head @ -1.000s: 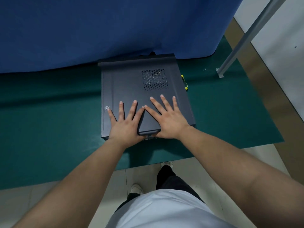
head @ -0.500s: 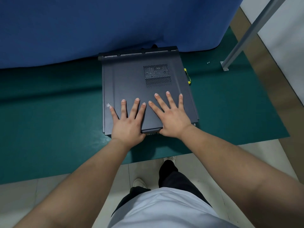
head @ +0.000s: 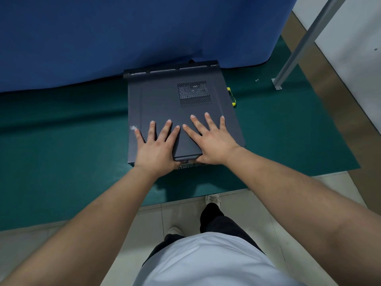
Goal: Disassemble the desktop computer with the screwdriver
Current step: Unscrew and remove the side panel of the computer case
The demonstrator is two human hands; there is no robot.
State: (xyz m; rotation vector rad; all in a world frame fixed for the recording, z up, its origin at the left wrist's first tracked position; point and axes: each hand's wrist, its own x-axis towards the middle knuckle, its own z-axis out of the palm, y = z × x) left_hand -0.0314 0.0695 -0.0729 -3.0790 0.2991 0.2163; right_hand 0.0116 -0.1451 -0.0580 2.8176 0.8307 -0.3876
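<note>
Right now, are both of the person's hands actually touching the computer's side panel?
Touching. The head view shows the left hand and right hand lying flat, fingers spread, on the grey side panel.

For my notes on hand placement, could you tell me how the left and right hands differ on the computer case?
The left hand lies near the computer case's left edge; the right hand lies nearer its right edge. The right hand's fingertips reach farther up the panel than the left's. Both press flat with fingers spread.
</note>
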